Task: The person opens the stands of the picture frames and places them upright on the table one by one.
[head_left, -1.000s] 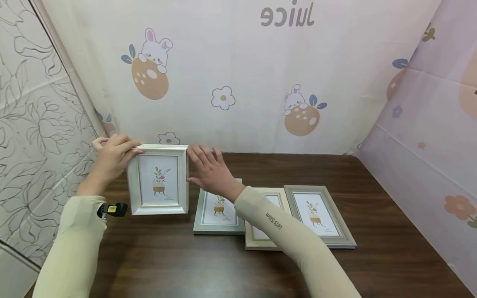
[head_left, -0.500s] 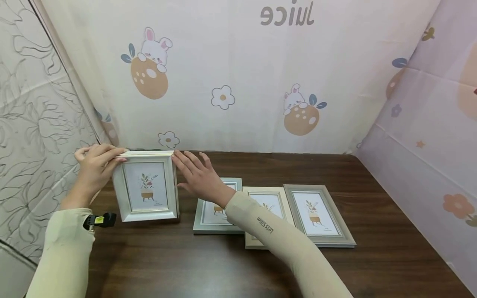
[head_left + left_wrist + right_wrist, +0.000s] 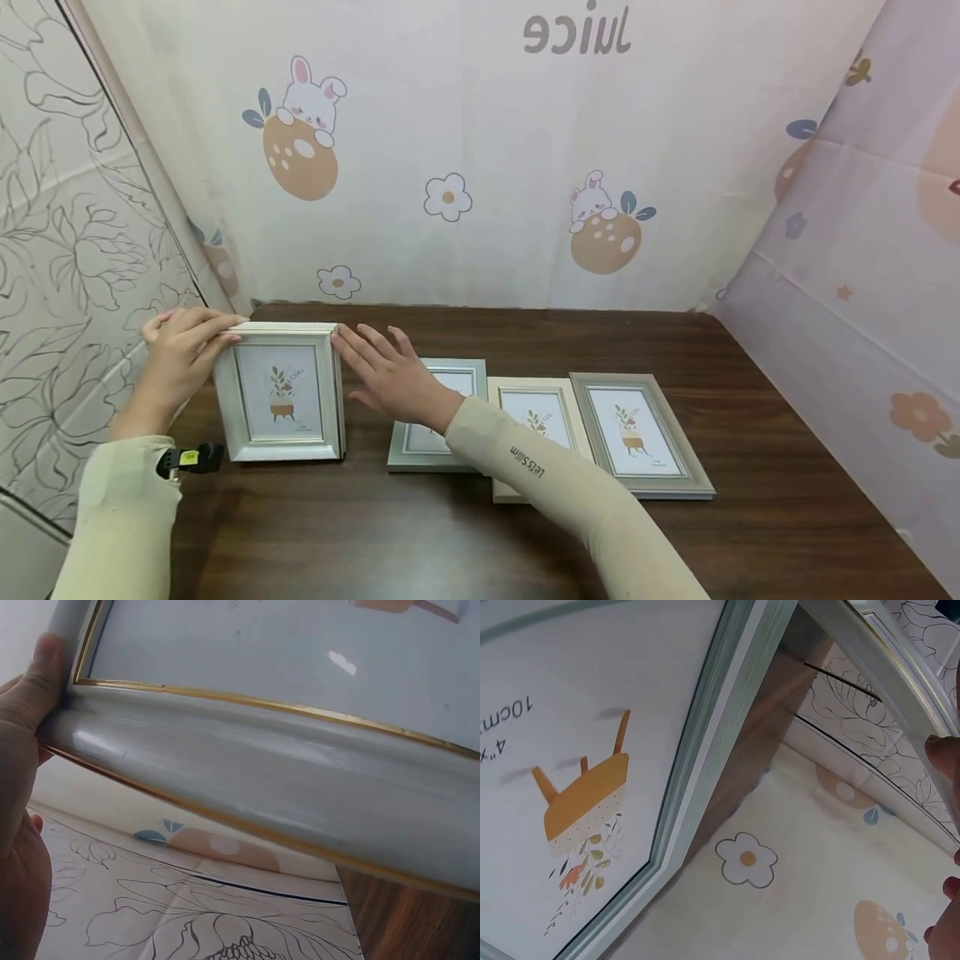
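Observation:
A silvery-white picture frame [image 3: 279, 392] with a potted-plant print is held nearly upright at the left of the table. My left hand [image 3: 180, 350] grips its upper left corner; in the left wrist view the thumb [image 3: 46, 667] lies on the gold-edged moulding [image 3: 225, 761]. At the upper right corner, the nearly straight fingers of my right hand [image 3: 390, 375] touch the edge. Whether the frame's bottom meets the table cannot be told. A pale green frame [image 3: 437, 461] lies under the right hand and forearm, partly hidden.
Beside the green frame lie a cream frame [image 3: 543, 408], partly covered by the right sleeve, and a grey-beige frame [image 3: 637, 433]. All rest face up on the dark wooden table [image 3: 360, 533]. Patterned cloth walls [image 3: 480, 125] enclose the back and both sides.
Both hands have moved left and nearer with the silvery-white frame, and it sits lower in the head view. The other frames have stayed in place; more of the cream one shows.

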`<state>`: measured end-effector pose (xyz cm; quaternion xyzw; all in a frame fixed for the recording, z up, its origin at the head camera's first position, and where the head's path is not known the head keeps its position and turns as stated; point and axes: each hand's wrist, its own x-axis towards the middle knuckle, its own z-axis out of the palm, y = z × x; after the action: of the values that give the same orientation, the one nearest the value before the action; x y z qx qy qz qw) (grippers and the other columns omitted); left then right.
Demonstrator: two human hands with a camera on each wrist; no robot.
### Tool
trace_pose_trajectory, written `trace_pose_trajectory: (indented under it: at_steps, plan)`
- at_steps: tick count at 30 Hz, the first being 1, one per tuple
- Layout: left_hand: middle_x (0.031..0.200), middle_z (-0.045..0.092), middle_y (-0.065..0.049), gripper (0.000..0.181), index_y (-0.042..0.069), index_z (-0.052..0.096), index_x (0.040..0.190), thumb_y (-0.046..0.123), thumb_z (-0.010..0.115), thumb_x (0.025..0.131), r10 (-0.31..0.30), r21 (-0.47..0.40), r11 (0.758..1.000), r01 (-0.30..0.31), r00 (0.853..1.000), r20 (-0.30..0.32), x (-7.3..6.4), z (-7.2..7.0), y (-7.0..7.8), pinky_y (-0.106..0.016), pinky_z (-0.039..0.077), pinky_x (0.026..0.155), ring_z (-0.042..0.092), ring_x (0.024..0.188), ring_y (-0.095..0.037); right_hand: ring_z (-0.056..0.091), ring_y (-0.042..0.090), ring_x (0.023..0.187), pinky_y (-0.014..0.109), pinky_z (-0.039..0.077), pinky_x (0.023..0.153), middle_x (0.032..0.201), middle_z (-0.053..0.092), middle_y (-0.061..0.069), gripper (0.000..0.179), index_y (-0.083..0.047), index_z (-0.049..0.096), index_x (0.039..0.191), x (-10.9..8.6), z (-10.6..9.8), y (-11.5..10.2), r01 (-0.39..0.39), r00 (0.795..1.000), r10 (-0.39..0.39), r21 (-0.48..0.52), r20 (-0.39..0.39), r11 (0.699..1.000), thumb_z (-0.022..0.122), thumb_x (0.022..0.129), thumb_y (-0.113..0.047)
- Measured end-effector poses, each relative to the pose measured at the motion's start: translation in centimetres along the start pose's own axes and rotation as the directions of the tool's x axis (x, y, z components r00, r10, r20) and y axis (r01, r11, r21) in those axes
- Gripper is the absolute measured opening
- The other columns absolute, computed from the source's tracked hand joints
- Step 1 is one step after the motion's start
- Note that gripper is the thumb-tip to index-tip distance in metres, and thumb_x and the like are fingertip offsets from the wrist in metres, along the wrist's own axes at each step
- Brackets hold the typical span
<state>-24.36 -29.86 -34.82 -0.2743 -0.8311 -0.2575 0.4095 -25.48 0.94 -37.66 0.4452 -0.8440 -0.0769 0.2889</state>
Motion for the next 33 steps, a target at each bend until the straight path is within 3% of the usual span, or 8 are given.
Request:
trace_pose_trajectory:
  at_steps: [8, 14, 21, 27, 30, 33]
  plan:
    - [0.088, 0.063, -0.016, 0.053, -0.004, 0.073, 0.1, 0.044, 0.052, 0.089, -0.027, -0.018, 0.999, 0.027, 1.0, 0.002, -0.69, -0.02, -0.07, -0.05, 0.013, 0.104, 0.044, 0.09, -0.008, 0.024, 0.025, 0.145, 0.051, 0.019, 0.112, 0.165, 0.017, 0.005, 0.085, -0.01, 0.02, 0.159, 0.02, -0.11, -0.57, -0.003, 0.999, 0.004, -0.021, 0.035, 1.0, 0.057, 0.096, -0.054]
    - [0.092, 0.064, -0.015, 0.044, -0.003, 0.072, 0.103, 0.036, 0.057, 0.09, -0.054, -0.012, 0.998, 0.054, 0.998, 0.021, -0.72, -0.14, -0.09, -0.05, 0.012, 0.104, 0.045, 0.09, -0.014, 0.025, 0.025, 0.145, 0.051, 0.02, 0.112, 0.165, 0.016, 0.007, 0.085, -0.009, 0.02, 0.159, 0.08, -0.05, -0.61, 0.002, 0.999, -0.001, -0.019, 0.041, 1.0, 0.058, 0.096, -0.053]
    - [0.093, 0.063, -0.011, 0.03, -0.003, 0.072, 0.104, 0.022, 0.067, 0.09, -0.068, -0.017, 0.997, 0.069, 0.997, 0.044, -0.69, -0.44, -0.22, -0.054, 0.012, 0.1, 0.043, 0.092, -0.005, 0.025, 0.025, 0.145, 0.051, 0.021, 0.112, 0.165, 0.014, 0.007, 0.085, -0.009, 0.019, 0.159, 0.06, -0.16, -0.68, 0.009, 0.998, -0.009, 0.009, 0.062, 1.0, 0.057, 0.096, -0.051]
    - [0.095, 0.063, -0.015, 0.047, -0.004, 0.072, 0.105, 0.039, 0.059, 0.089, -0.038, -0.015, 0.999, 0.039, 0.998, 0.057, -0.79, -0.56, -0.38, -0.058, 0.011, 0.098, 0.046, 0.091, -0.019, 0.022, 0.024, 0.146, 0.051, 0.021, 0.112, 0.166, 0.014, 0.006, 0.085, -0.01, 0.018, 0.159, 0.01, -0.19, -0.69, 0.009, 0.997, -0.011, 0.026, 0.076, 1.0, 0.059, 0.096, -0.05]
    - [0.096, 0.063, -0.015, 0.053, -0.005, 0.071, 0.107, 0.043, 0.057, 0.09, -0.026, -0.022, 0.999, 0.028, 0.998, 0.059, -0.72, -0.68, -0.35, -0.057, 0.011, 0.097, 0.046, 0.093, -0.017, 0.022, 0.025, 0.146, 0.051, 0.021, 0.112, 0.165, 0.014, 0.005, 0.084, -0.01, 0.018, 0.159, -0.01, -0.34, -0.46, 0.02, 0.997, -0.021, 0.012, 0.075, 1.0, 0.058, 0.096, -0.05]
    - [0.098, 0.063, -0.016, 0.043, -0.005, 0.071, 0.11, 0.034, 0.064, 0.093, -0.038, -0.026, 0.999, 0.04, 0.997, 0.073, -0.64, -0.9, -0.18, -0.055, 0.012, 0.097, 0.045, 0.097, -0.011, 0.023, 0.025, 0.145, 0.051, 0.022, 0.112, 0.165, 0.015, 0.006, 0.083, -0.011, 0.02, 0.159, -0.06, -0.58, -0.06, 0.023, 0.997, -0.023, 0.005, 0.067, 1.0, 0.058, 0.096, -0.049]
